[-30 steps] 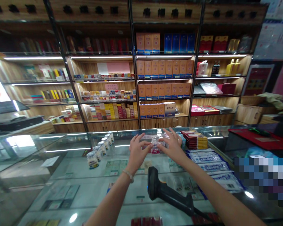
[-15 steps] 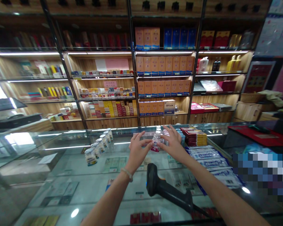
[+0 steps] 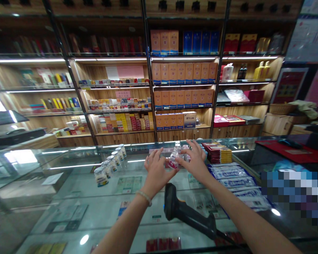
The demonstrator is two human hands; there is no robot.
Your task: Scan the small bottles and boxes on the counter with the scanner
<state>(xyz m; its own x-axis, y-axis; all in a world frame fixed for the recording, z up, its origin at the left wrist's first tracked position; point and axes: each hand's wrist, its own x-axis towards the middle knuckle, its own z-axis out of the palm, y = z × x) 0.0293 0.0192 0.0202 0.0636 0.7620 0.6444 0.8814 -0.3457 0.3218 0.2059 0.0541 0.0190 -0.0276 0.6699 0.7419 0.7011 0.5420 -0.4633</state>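
A small clear bottle (image 3: pixel 172 161) with a pink label leans slightly above the glass counter, between my two hands. My right hand (image 3: pixel 196 163) has its thumb and a fingertip against the bottle's right side, while its other fingers are spread. My left hand (image 3: pixel 157 170) is open beside the bottle, fingers apart and thumb stretched out below it; whether it touches the bottle is unclear. More small bottles (image 3: pixel 186 148) stand behind, partly hidden by my right hand. A black barcode scanner (image 3: pixel 187 211) lies on the glass below my hands.
A row of white-capped jars (image 3: pixel 101 176) runs along the left. Stacked red and yellow packets (image 3: pixel 217 152) and blue-and-white packs (image 3: pixel 240 181) lie to the right. Goods show beneath the glass counter (image 3: pixel 95 201). Stocked shelves (image 3: pixel 185 84) fill the wall beyond.
My left thumb has moved down off the front of the bottle, and the left hand has turned slightly. The bottle has shifted a little up and left.
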